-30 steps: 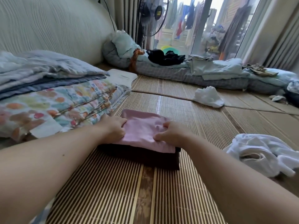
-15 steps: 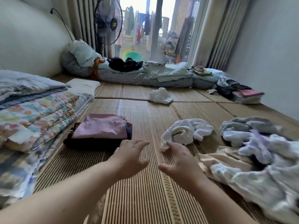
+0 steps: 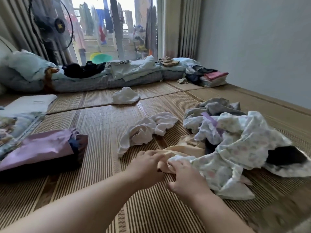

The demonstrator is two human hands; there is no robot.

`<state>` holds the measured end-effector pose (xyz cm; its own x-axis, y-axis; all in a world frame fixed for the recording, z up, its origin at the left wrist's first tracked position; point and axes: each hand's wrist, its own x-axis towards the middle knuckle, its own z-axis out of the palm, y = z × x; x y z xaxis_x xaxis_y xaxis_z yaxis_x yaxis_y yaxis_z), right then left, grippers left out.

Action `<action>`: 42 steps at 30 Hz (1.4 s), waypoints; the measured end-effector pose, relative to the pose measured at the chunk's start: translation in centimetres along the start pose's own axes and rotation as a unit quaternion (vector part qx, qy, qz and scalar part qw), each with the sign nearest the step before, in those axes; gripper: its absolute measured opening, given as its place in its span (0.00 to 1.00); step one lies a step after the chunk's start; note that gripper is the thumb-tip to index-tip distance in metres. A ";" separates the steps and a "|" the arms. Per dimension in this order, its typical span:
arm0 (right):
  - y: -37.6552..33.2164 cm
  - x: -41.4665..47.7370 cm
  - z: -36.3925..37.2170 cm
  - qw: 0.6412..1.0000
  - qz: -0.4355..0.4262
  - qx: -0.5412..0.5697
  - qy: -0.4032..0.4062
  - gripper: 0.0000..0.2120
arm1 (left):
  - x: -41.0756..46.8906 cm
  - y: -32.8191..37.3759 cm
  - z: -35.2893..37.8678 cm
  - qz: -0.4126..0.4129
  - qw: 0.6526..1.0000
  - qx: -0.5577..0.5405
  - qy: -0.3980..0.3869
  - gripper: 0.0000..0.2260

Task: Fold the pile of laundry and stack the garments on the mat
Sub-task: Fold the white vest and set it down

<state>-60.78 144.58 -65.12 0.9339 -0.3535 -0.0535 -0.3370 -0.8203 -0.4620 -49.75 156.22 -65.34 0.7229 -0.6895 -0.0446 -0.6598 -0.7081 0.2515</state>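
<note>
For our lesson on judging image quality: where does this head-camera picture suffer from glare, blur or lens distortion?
Head view: daylight through the balcony window blows out the sky; head view: the wide lens bows the curtains beside it; head view: motion blur smears the floral quilt at the left edge and softens the left hand and right hand.

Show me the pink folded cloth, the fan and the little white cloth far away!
pink folded cloth (image 3: 38, 147): head view, middle of its top face.
fan (image 3: 59, 25): head view, round hub in the middle of the grille.
little white cloth (image 3: 125, 97): head view, middle of the crumpled heap.
</note>
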 end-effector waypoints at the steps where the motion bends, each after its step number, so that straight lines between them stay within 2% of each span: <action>1: 0.2 0.4 0.3 1.000 0.000 -0.005 -0.009 0.29 | 1.5 -0.5 -0.2 -0.019 1.000 0.006 0.012 0.31; 3: 0.4 1.2 1.0 0.999 -0.009 -0.020 -0.024 0.28 | 4.2 -2.0 -0.6 -0.066 0.996 0.031 0.049 0.33; 5: 0.5 1.8 1.5 0.999 -0.018 -0.029 -0.024 0.27 | 6.3 -3.9 -1.0 -0.150 0.985 0.027 0.077 0.36; 7: 0.8 2.4 1.9 0.999 -0.027 -0.041 -0.018 0.26 | 7.5 -6.1 -0.9 -0.253 0.965 0.003 0.067 0.37; 9: 1.0 2.7 2.1 0.998 -0.029 -0.048 -0.016 0.25 | 7.8 -8.0 -0.6 -0.285 0.957 0.027 0.044 0.32; 12: 1.2 3.1 2.3 0.999 -0.023 -0.044 -0.024 0.24 | 7.7 -9.6 -0.5 -0.237 0.965 0.096 0.056 0.19; 14: 1.2 3.2 2.1 0.999 -0.018 -0.045 -0.023 0.24 | 7.3 -9.7 -1.3 -0.215 0.968 0.106 0.069 0.12; 18: 0.5 2.5 1.6 1.000 -0.011 -0.026 -0.004 0.24 | 5.4 -8.9 -5.0 -0.149 0.980 0.069 0.109 0.10; 24: -2.3 0.1 -0.2 0.998 -0.023 0.046 0.047 0.30 | -2.2 -6.9 -12.2 -0.034 0.979 0.106 0.169 0.12; 27: -4.8 -1.8 -0.5 0.992 -0.038 0.109 0.054 0.35 | -7.5 -5.9 -15.9 -0.024 0.978 0.104 0.179 0.12; 30: -7.7 -4.1 0.1 0.985 -0.070 0.155 0.002 0.38 | -12.6 -4.9 -18.6 -0.055 0.988 0.035 0.139 0.11; 33: -11.3 -6.9 2.1 0.967 -0.090 0.232 -0.051 0.31 | -17.5 -4.1 -20.5 -0.069 0.987 -0.067 0.131 0.11; 34: -12.7 -8.0 2.7 0.960 -0.077 0.267 -0.041 0.30 | -19.2 -4.0 -20.9 -0.069 0.987 -0.071 0.128 0.12; 35: -13.8 -9.0 3.0 0.958 -0.064 0.278 0.003 0.33 | -20.6 -3.8 -21.2 -0.068 0.989 -0.061 0.114 0.11; 36: -14.9 -9.8 2.9 0.959 -0.086 0.261 0.074 0.40 | -21.9 -3.8 -21.3 -0.065 0.992 -0.047 0.097 0.11; 37: -16.0 -10.5 2.5 0.954 -0.146 0.220 0.139 0.45 | -23.0 -3.7 -21.4 -0.061 0.994 -0.030 0.084 0.10; 38: -16.8 -10.8 2.0 0.934 -0.220 0.193 0.206 0.44 | -23.7 -3.7 -21.5 -0.055 0.996 -0.016 0.074 0.08; 39: -18.1 -11.2 1.1 0.918 -0.274 0.177 0.227 0.37 | -24.5 -3.8 -21.5 -0.046 0.996 -0.010 0.071 0.07; 41: -20.6 -11.8 -1.7 0.935 -0.292 0.144 0.143 0.15 | -25.7 -4.2 -21.5 -0.028 0.995 -0.018 0.095 0.06; 42: -21.4 -11.8 -3.1 0.948 -0.278 0.133 0.078 0.09 | -26.0 -4.3 -21.5 -0.022 0.991 -0.034 0.130 0.06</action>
<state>-64.96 164.93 -51.85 0.9220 0.0216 0.3867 0.2645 -0.7643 -0.5881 -61.31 180.41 -44.50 0.7844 -0.5897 0.1925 -0.6182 -0.7178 0.3203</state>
